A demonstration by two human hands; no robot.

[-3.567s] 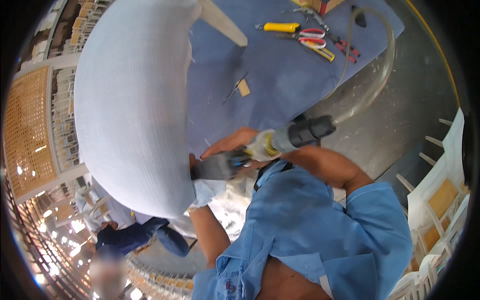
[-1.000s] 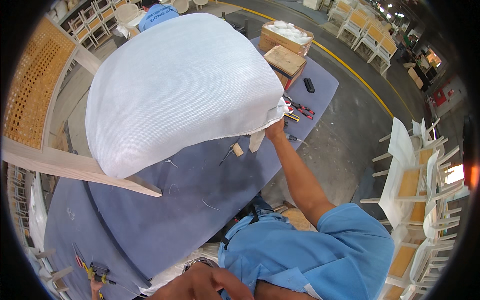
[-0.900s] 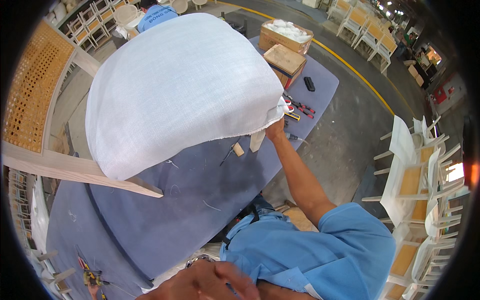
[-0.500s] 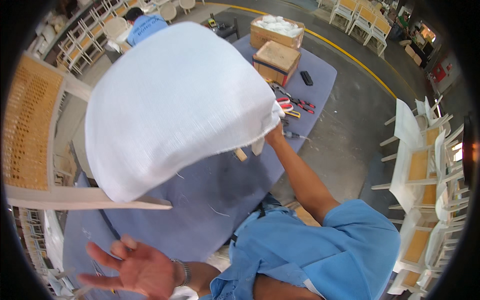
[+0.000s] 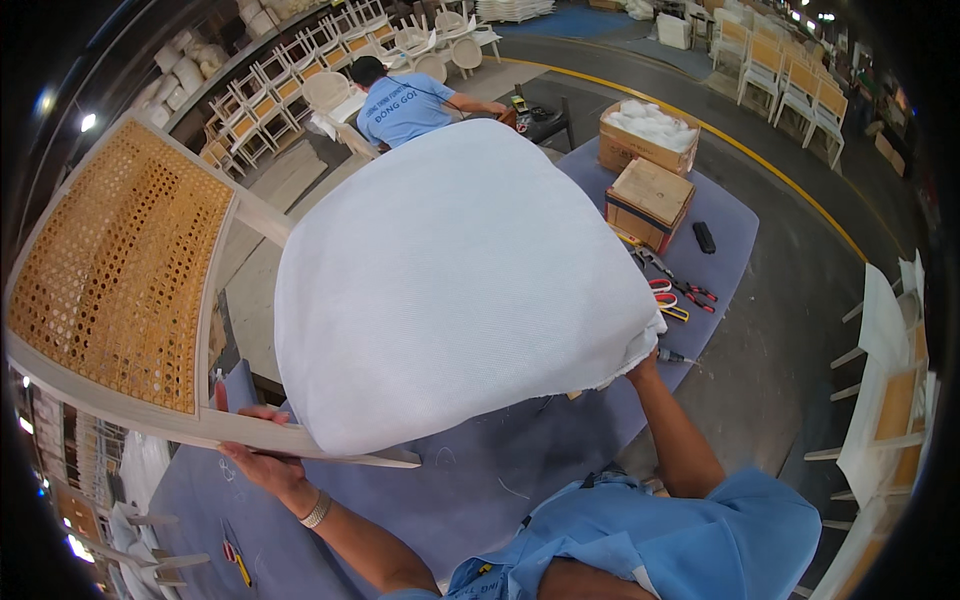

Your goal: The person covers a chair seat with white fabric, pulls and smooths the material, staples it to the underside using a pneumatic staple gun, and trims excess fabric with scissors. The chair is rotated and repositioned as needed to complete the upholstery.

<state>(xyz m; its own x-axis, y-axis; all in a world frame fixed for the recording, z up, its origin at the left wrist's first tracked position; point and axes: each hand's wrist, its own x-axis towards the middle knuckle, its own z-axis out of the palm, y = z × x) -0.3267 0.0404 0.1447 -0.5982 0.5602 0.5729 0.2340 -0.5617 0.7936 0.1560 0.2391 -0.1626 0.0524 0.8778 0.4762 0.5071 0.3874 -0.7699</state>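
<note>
A pale wooden chair is tilted above the table, its cane-webbed backrest (image 5: 125, 270) to the left and its padded seat (image 5: 450, 290) under white fabric. My left hand (image 5: 268, 472) is closed round the wooden frame piece (image 5: 240, 432) below the backrest, thumb and fingers on either side. At the seat's right corner, my right hand (image 5: 645, 368) grips the chair beside a bunched, frayed fabric edge (image 5: 640, 348). The fabric hides most of its fingers.
The table (image 5: 730, 220) has a blue-grey cover. Pliers (image 5: 693, 295), a small carton (image 5: 650, 195) and a box of white bundles (image 5: 650, 135) lie at its far right. Scissors (image 5: 235, 553) lie near left. A co-worker (image 5: 405, 105) sits beyond; stacked chairs (image 5: 890, 370) stand right.
My left hand was open and off the chair; now it has closed on the frame below the backrest. The whole view has shifted, with the chair lower and further right in it.
</note>
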